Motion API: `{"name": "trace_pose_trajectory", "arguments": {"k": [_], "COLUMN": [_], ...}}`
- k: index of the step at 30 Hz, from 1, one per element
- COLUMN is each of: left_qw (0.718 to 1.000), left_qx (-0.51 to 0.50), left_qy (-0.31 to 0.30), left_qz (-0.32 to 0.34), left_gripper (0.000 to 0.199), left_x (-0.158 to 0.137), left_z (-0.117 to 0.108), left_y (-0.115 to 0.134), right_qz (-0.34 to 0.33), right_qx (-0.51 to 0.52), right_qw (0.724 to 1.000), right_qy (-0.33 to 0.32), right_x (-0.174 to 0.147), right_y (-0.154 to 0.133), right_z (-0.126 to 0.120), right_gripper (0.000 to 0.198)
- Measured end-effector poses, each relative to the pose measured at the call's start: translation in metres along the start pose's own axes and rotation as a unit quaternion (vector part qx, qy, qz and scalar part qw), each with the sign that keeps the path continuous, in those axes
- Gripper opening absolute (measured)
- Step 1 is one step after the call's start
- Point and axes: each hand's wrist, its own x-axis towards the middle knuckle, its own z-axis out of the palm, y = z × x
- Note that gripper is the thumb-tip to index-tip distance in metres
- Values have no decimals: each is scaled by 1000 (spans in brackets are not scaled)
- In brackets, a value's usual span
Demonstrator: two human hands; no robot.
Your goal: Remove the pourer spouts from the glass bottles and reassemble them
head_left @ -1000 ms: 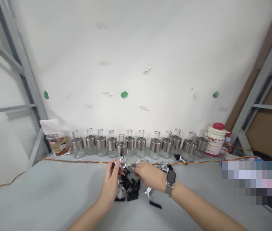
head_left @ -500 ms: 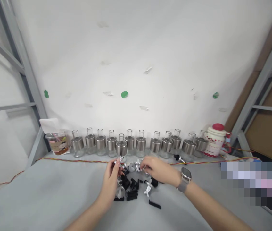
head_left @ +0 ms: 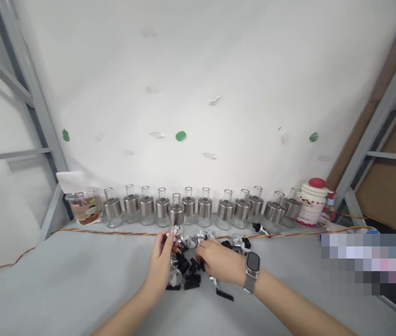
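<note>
My left hand (head_left: 163, 254) is closed around a small silver pour spout (head_left: 177, 229), its tip showing above the thumb and fingers. My right hand (head_left: 218, 259), wearing a watch, is to the right with its fingers curled down into the pile of loose parts. Its fingertips are partly hidden, so anything between them cannot be made out. Around the hands lie black plastic pieces (head_left: 192, 281), a clear round part with a silver rim (head_left: 175, 277) and more silver round parts (head_left: 192, 241). A thin black strip (head_left: 225, 294) lies in front of my right hand.
Several glass bottles with steel collars (head_left: 147, 206) stand in a row along the wall. A red-yellow cable (head_left: 114, 233) runs before them. A black-tipped spout (head_left: 261, 229) lies by it. A drink cup (head_left: 85, 210) stands left, a white-and-red jar (head_left: 311, 205) right.
My right hand has moved left and slightly down over the pile, covering the white-silver piece there and uncovering round parts behind it. The left hand stays nearly still with the spout.
</note>
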Motion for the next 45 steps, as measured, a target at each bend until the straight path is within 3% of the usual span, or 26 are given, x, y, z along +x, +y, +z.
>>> {"name": "trace_pose_trajectory", "arguments": {"k": [6,10,12,15,16,19,22,28,35,45], "left_qw": [1000,1000,999,988,976,933,922,919,914,897], "left_qx": [-5,-16,-23,-74,-108,-177,-180,-172,-220,-266], "left_qy": [-1,-12,-31,-98,-130,-204,-232,-251,-252,-276], "left_qz": [-6,-11,-22,-91,-136,-236,-251,-250,-230,-219], "left_gripper": [30,25,27,35,37,36,33,33,27,20], "left_x": [1,-5,-10,-21,-26,-37,-44,-46,-43,-42], "left_z": [-1,0,3,11,15,24,28,27,24,21], "left_y": [-1,7,10,9,7,1,-2,1,-1,0], "right_qz": [20,52,76,124,135,134,109,64,50,43], "right_qx": [98,190,334,561,593,633,635,576,485,384], "right_qw": [992,968,917,770,737,697,700,746,807,861], "right_qy": [72,155,205,278,294,310,308,327,332,331], "right_x": [2,-9,-19,-34,-37,-43,-42,-41,-45,-49], "right_y": [9,14,12,1,-4,-19,-25,-20,-23,-25], "right_z": [-6,-20,-23,-21,-20,-16,-13,-10,-11,-13], "right_gripper": [26,18,12,15,16,18,17,9,10,13]}}
